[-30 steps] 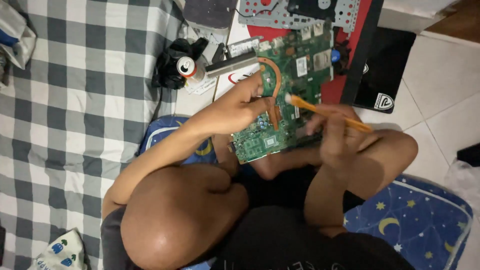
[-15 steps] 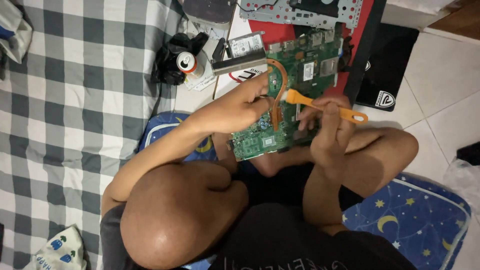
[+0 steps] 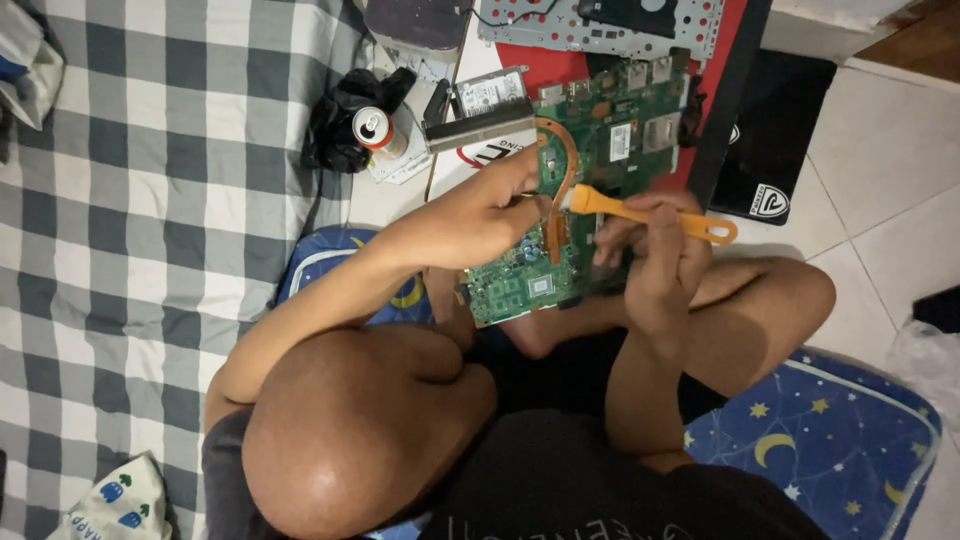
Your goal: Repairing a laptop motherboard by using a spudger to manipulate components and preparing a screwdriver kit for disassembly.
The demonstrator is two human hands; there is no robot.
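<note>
We hold the green board (image 3: pixel 600 190) in the middle of the frame, over our lap. Our left hand (image 3: pixel 480 215) has its fingers curled on the board's left edge. Our right hand (image 3: pixel 655 245) pinches an orange brush (image 3: pixel 645 210), its tip touching the board. A can (image 3: pixel 375 130) stands at the upper left.

This is looking like a room in a home, serving as a makeshift repair spot. A person is sitting on a blue star-and-moon cushion (image 3: pixel 840 440) on a pale tiled floor (image 3: pixel 890 170). Left of the cushion, a grey checked bedsheet (image 3: pixel 150 200) is spreading out. Beyond the cushion, a drink can (image 3: pixel 375 128) and a perforated metal panel (image 3: pixel 600 20) are lying about.
</note>
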